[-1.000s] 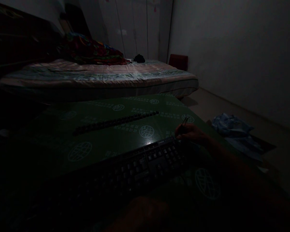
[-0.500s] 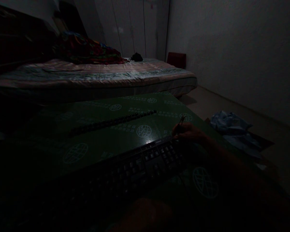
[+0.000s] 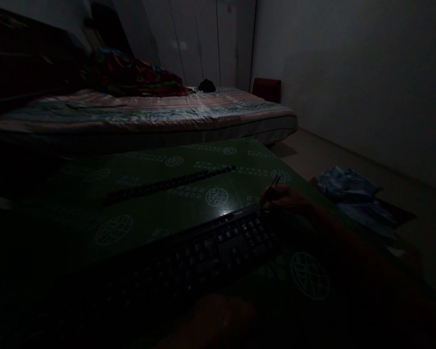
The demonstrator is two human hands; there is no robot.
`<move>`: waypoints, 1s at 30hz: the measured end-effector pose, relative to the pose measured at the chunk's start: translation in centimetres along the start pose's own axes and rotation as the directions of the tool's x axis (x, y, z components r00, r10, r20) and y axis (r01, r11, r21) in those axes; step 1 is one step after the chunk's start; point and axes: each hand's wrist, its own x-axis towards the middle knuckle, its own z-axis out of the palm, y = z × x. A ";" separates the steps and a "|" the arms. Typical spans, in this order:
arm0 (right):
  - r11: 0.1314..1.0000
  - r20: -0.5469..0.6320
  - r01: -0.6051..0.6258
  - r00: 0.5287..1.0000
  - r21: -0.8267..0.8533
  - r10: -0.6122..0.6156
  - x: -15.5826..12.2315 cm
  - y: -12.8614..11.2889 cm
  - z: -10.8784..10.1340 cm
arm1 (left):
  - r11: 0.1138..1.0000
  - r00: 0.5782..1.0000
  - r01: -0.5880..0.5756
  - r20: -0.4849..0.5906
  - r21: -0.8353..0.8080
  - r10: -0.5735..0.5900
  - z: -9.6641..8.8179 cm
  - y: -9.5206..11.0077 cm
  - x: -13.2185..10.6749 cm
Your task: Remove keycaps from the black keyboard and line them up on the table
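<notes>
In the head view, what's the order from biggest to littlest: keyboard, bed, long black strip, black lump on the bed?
1. Bed and keyboard: too close to rank, and the keyboard is nearer.
2. Long black strip.
3. Black lump.

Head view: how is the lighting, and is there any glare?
Head view: very dark overall, with a small bright glare on the green tabletop along the far edge of the keyboard; also in the head view, the keyboard's left end and the left hand sink into shadow, while the right hand shows dimly.
</notes>
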 end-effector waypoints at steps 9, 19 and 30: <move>0.999 -0.003 0.030 1.000 -0.033 -0.030 0.3 0.1 0.0 | 0.966 0.952 0.164 -0.288 0.201 -0.102 -6.9 -2.5 10.6; 0.997 0.007 0.058 0.998 -0.047 -0.058 0.3 0.3 0.0 | 0.960 0.926 0.234 -0.336 0.154 -0.172 -5.7 -4.7 16.5; 0.995 0.007 0.086 0.996 -0.050 -0.085 -0.2 0.0 0.2 | 0.979 0.938 0.132 -0.338 0.155 -0.073 -5.4 -5.3 16.5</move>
